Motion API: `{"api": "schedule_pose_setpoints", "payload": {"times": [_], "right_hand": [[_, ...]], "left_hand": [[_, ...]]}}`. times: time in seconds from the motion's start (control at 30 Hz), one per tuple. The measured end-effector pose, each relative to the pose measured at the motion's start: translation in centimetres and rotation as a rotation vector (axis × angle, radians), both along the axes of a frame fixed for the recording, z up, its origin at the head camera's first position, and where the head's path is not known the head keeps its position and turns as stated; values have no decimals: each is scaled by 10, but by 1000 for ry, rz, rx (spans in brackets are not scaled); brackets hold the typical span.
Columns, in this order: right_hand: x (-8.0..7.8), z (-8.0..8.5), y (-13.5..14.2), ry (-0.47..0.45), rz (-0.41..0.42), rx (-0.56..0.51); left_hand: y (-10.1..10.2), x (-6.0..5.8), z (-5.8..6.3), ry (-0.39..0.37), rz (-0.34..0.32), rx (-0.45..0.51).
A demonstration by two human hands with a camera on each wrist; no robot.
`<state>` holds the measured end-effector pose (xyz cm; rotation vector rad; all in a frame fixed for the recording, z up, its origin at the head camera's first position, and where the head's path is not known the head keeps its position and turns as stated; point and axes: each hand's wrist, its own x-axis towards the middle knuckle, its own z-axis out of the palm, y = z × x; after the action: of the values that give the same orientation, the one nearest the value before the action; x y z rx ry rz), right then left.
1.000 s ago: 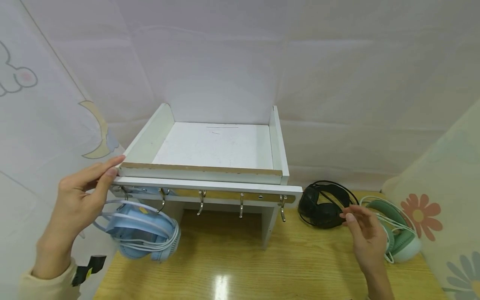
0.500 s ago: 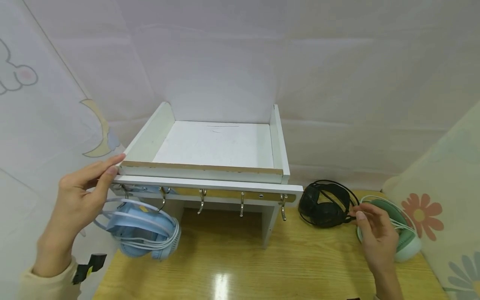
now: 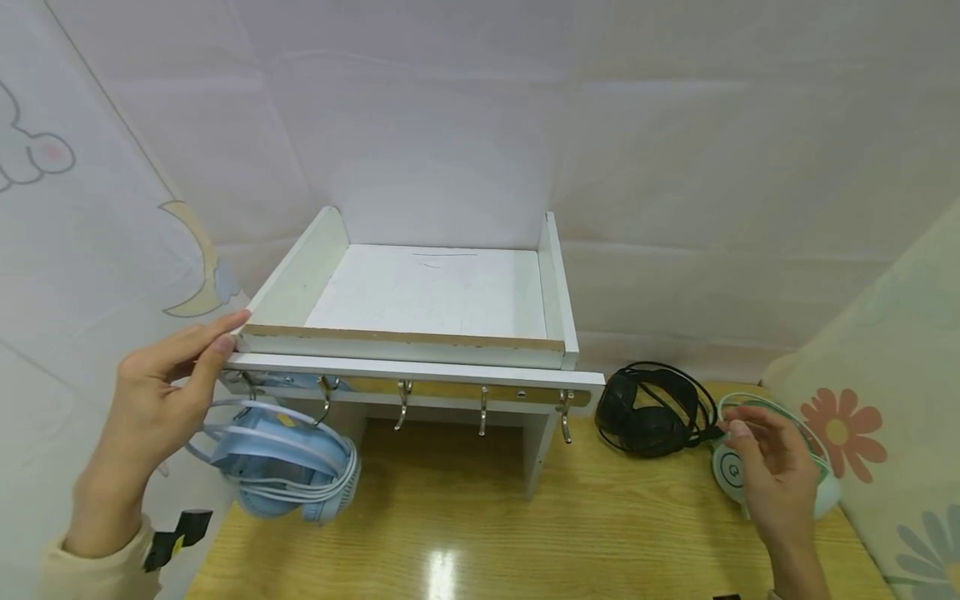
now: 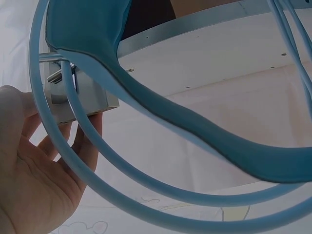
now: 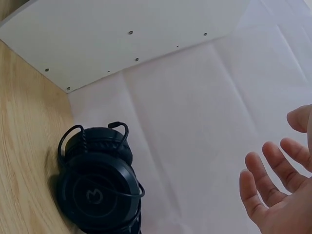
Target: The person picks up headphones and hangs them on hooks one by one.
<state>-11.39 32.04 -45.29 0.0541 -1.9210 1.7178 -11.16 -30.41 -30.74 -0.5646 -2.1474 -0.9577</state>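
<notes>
In the head view, my left hand (image 3: 161, 392) grips the front left corner of a white shelf (image 3: 435, 287), at the end of its hook rail (image 3: 442, 369). Light blue headphones (image 3: 270, 446) hang from the rail's left hooks, their cable wound round them. The left wrist view shows their headband (image 4: 195, 122) close in front of the hand. My right hand (image 3: 783, 467) holds nothing, its fingers loosely bent. It hovers over green and white headphones (image 3: 728, 468) and partly hides them. Black headphones (image 3: 651, 429) lie on the table to its left.
Metal hooks (image 3: 483, 412) jut from the rail over the wooden table (image 3: 465, 508). A pale cloth (image 3: 712, 167) stands behind the shelf. Patterned cloths close off the left and right sides, the right one with a red flower (image 3: 836, 429).
My right hand has moved to the right, away from the black headphones and over the green and white ones. The left hand has stayed on the shelf corner.
</notes>
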Motion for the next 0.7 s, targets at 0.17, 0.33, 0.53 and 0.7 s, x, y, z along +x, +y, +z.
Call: {"api": "schedule_pose_setpoints", "payload": {"times": [0.17, 0.33, 0.53, 0.7], "right_hand": [[-3, -5, 6, 9, -18, 12], [-3, -10, 10, 36, -30, -10], [-5, -15, 17, 29, -59, -7], [-4, -18, 22, -76, -172, 115]], "left_hand": [[0, 1, 0, -5, 12, -5], [-1, 1, -1, -11, 30, -17], [-1, 1, -1, -12, 32, -7], [-1, 0, 0, -3, 17, -4]]}}
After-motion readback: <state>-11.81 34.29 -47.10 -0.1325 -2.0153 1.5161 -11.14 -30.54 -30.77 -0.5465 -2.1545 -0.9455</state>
